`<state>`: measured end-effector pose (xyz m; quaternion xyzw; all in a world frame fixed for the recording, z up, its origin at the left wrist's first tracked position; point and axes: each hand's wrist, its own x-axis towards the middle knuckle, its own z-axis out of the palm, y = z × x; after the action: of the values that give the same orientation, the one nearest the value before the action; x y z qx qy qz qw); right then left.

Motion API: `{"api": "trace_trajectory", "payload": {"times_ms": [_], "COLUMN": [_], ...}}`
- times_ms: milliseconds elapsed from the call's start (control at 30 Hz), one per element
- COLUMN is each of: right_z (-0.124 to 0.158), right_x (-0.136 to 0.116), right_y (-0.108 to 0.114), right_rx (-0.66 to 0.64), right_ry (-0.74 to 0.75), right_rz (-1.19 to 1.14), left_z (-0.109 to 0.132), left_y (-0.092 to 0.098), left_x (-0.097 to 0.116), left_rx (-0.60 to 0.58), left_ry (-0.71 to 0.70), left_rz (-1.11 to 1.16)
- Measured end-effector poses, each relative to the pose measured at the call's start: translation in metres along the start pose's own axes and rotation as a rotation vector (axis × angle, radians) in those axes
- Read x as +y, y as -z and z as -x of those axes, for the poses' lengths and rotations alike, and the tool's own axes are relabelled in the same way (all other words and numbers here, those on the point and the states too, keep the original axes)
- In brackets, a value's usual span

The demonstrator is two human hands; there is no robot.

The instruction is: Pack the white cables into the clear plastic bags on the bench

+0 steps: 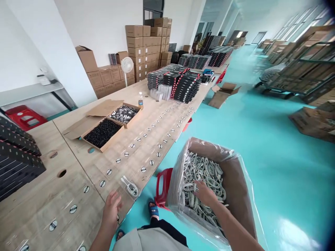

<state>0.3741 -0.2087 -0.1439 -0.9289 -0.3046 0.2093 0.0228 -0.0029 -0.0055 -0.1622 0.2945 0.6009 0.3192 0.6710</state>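
Down at the right, the right hand (204, 194) digs into a plastic-lined cardboard box (242, 195) on a red stool (162, 188), fingers curled around white cable coils (202, 170). The left hand (111, 208) lies open on the wooden table (52, 184), beside a bagged cable (130, 187).

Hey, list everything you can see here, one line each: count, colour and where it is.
Table: one, pale wood, left.
Cable carton: one, brown, plastic-lined, right of the table.
Coiled cables: many, white-grey, filling that carton.
Stools: two clear, red, one by the carton, one far left.
Round labels: dozens, black-white, rows along the table.
Bagged cable: one, white, table edge.
Open boxes: two, brown, small dark parts, mid-table.
Black packs: many stacks, far table end, near left.
Stacked cartons: many, brown, back wall.
Fan: one, white, beside them.
Left hand: open, table edge.
Right hand: on the cables.
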Motion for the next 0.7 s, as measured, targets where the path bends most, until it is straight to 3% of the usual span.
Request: {"api": "trace_trajectory", "payload": {"times_ms": [100,167,267,400,500,567,633,700], "right_z": [-0.004,-0.013,-0.027,-0.028,-0.006,0.021,0.054,0.089], "right_x": [-0.013,-0.018,-0.007,0.041,0.076,0.079,0.059,0.018], "right_y": [-0.033,-0.040,-0.027,0.009,0.037,0.054,0.067,0.075], "right_rx": [-0.042,-0.060,-0.070,-0.040,0.026,0.129,0.278,0.419], "right_ry": [0.029,0.036,0.025,-0.016,-0.043,-0.060,-0.033,0.114], "right_rz": [0.020,0.023,-0.021,-0.120,-0.413,-0.680,-0.820,-0.793], "left_z": [0.009,0.017,0.030,0.047,0.058,0.067,0.080,0.098], "left_y": [-0.003,-0.012,-0.028,-0.047,-0.058,-0.066,-0.077,-0.090], "left_x": [-0.001,0.000,0.002,-0.004,-0.012,-0.011,-0.003,0.011], "left_rx": [-0.030,-0.082,-0.163,-0.187,-0.252,-0.338,-0.470,-0.649], "left_ry": [-0.011,-0.002,0.029,0.057,0.040,0.052,0.091,0.134], "left_rz": [-0.014,-0.023,-0.050,-0.030,0.004,-0.026,-0.101,-0.161]}}
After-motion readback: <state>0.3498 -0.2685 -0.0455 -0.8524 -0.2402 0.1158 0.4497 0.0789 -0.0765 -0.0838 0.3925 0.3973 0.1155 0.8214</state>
